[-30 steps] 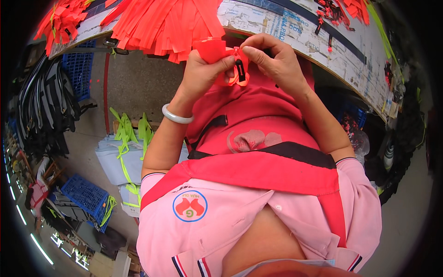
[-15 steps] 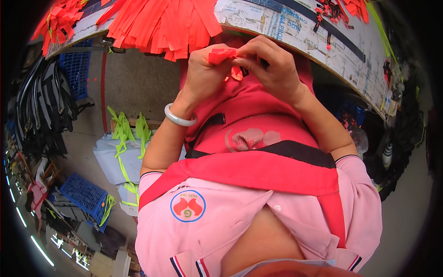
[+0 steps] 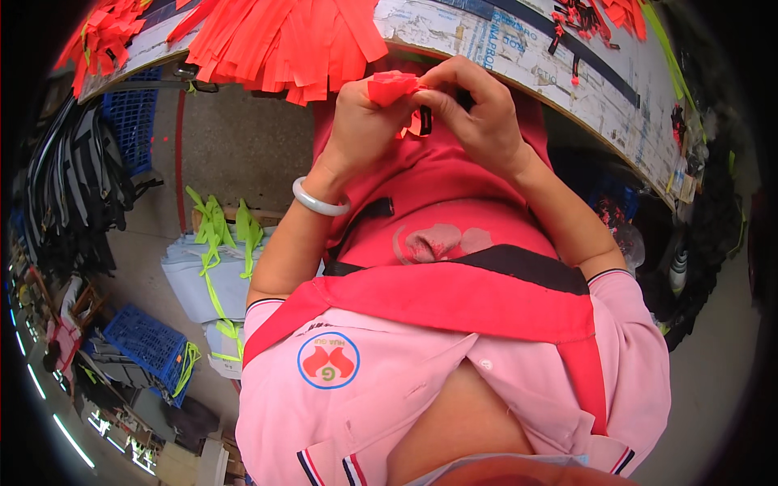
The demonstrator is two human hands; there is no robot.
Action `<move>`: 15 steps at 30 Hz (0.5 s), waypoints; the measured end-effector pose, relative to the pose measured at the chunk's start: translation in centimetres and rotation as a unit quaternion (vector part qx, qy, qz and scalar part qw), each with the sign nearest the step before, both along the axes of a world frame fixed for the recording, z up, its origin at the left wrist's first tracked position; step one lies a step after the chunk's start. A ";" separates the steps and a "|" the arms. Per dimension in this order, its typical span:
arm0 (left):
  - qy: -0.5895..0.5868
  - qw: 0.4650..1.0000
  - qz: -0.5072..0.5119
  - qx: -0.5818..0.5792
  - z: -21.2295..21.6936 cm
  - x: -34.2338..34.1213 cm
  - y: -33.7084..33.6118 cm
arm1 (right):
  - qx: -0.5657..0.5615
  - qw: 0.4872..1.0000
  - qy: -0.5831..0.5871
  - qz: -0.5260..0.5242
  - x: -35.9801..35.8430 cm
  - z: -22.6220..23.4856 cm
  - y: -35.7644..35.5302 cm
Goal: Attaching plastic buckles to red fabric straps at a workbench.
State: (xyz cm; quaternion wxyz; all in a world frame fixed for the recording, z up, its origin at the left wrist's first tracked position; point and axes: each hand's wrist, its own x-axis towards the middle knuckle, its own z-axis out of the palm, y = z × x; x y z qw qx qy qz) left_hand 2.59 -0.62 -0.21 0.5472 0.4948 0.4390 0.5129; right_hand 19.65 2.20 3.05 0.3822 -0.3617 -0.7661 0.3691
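My left hand (image 3: 356, 130), with a pale bangle at its wrist, is closed around a bright orange-red fabric strip (image 3: 392, 87) whose folded end stands up from the fist. My right hand (image 3: 486, 117) pinches at the same strip from the other side, thumb against forefinger. A small black plastic piece, perhaps a buckle (image 3: 425, 121), hangs just below between the two hands. Exactly how the strip passes through it is hidden by the fingers. Both hands are held in front of the red apron (image 3: 519, 235), close to the table edge.
A fan of orange-red strips (image 3: 284, 44) hangs over the edge of the worn table (image 3: 559, 89). More strips with black pieces (image 3: 579, 24) lie at its far right. To the left are hanging black straps (image 3: 77, 178), a blue crate (image 3: 150, 344) and white bundles with yellow-green ties (image 3: 198, 267).
The strip's folded end has turned and shows broader above my left fist. My right fingers have shifted slightly upward, and the black piece shows more clearly below.
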 end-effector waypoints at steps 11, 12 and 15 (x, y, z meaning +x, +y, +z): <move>0.030 0.998 -0.047 0.001 0.6 0.5 0.4 | -0.032 0.999 0.001 0.015 1.4 -1.4 0.8; 0.027 0.998 -0.048 0.002 0.2 0.5 0.6 | -0.058 0.998 0.024 0.022 1.7 -1.7 1.0; -0.015 0.989 -0.126 -0.080 -1.6 0.0 1.7 | -0.133 0.991 0.002 -0.001 2.3 -1.9 0.7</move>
